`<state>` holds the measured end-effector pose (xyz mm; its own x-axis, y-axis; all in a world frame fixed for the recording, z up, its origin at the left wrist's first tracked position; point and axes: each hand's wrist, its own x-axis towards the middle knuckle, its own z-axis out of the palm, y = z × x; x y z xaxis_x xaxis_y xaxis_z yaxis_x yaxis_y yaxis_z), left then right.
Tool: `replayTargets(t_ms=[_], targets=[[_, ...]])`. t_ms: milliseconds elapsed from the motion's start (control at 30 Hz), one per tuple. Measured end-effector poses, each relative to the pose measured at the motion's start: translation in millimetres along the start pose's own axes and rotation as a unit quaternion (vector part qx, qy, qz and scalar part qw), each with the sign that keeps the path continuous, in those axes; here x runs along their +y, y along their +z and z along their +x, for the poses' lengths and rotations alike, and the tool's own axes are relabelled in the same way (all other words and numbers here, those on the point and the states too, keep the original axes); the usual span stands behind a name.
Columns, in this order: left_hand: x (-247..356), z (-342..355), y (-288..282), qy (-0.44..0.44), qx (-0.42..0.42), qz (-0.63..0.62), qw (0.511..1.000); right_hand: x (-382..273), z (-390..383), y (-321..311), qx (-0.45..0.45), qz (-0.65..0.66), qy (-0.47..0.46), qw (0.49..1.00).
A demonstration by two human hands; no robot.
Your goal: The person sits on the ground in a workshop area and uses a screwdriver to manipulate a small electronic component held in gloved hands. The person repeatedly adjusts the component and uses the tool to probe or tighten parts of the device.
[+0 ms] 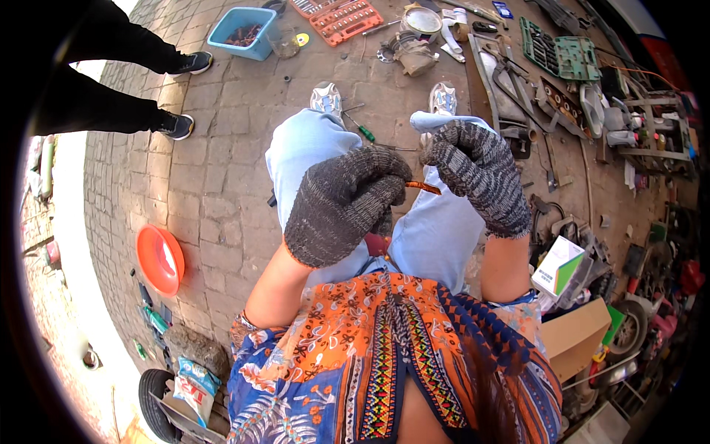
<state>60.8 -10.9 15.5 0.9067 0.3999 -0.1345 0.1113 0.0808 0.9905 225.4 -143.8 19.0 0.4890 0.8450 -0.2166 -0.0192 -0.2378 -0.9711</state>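
My left hand (344,203), in a dark grey knit glove, is closed in a pinch above my lap. From its fingertips a short, thin orange-brown strip (424,187) sticks out to the right. What the strip is made of is too small to tell. My right hand (479,174), in a speckled grey knit glove, hangs over my right knee with its fingers curled together. Its fingertips are turned away, and whatever they may hold is hidden. Between my feet, a green-handled screwdriver (365,133) lies on the paving.
A blue basin (242,33) with dark parts and an orange socket set (345,22) lie ahead. Metal parts (414,53) and a green tool case (560,49) are at the far right. An orange bowl (160,260) sits at left. Another person's legs (111,100) stand at far left.
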Motion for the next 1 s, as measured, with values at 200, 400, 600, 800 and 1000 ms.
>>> replayTargets(t_ms=[200,400,600,800,1000], targets=[[-3.9,6.7,2.2,0.096,0.037,0.141,0.985,-3.9,-11.1,19.2,0.077,0.031,-0.055,0.995],[4.3,8.6,2.7,-0.012,0.088,-0.037,0.995,12.7,-24.2,27.1,-0.003,-0.061,-0.125,0.990],[2.0,10.8,-14.9,-0.122,-0.063,-0.200,0.970,32.3,-6.9,7.8,0.031,-0.050,-0.068,0.996],[-5.2,9.0,-2.0,0.021,0.067,0.089,0.994,10.6,-9.6,12.3,0.031,-0.109,-0.111,0.987],[2.7,8.1,-11.6,-0.067,0.013,-0.207,0.976,31.8,-16.2,18.5,0.016,-0.017,-0.070,0.997]])
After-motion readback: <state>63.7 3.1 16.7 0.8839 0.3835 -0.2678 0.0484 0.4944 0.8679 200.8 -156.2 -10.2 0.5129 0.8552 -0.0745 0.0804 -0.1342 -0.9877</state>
